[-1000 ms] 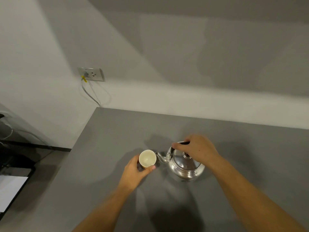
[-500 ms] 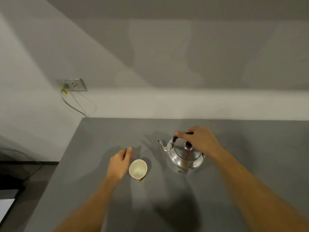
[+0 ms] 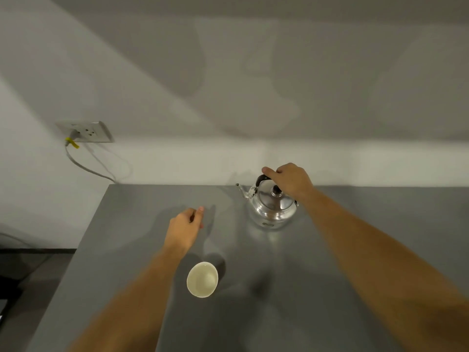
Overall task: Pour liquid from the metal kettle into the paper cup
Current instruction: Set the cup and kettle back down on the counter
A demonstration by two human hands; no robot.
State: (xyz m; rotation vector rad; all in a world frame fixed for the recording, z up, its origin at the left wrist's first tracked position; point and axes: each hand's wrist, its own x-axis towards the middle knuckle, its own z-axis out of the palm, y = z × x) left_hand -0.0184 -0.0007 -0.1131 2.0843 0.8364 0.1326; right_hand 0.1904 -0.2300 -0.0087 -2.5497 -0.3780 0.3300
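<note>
Your right hand (image 3: 291,180) is wrapped over the black handle (image 3: 261,179) of the kettle (image 3: 272,208), gripping it. The kettle is polished metal, round and squat, with a domed lid, a dark knob (image 3: 276,191) and a thin curved spout (image 3: 241,190) pointing left. It sits near the far edge of the table (image 3: 355,250); whether its base touches the surface cannot be told. A small mark low on its front is too small to read.

Your left hand (image 3: 185,228) holds nothing, fingers loosely curled, above the table and left of the kettle.

The cup (image 3: 202,279) stands upright nearer to you, apart from both hands. It is pale paper with a round rim; its contents cannot be told.

The table is matte grey and smooth. 1 wall socket (image 3: 87,132) with a yellow-tagged grey cable (image 3: 83,166) is fixed on the wall at left.
</note>
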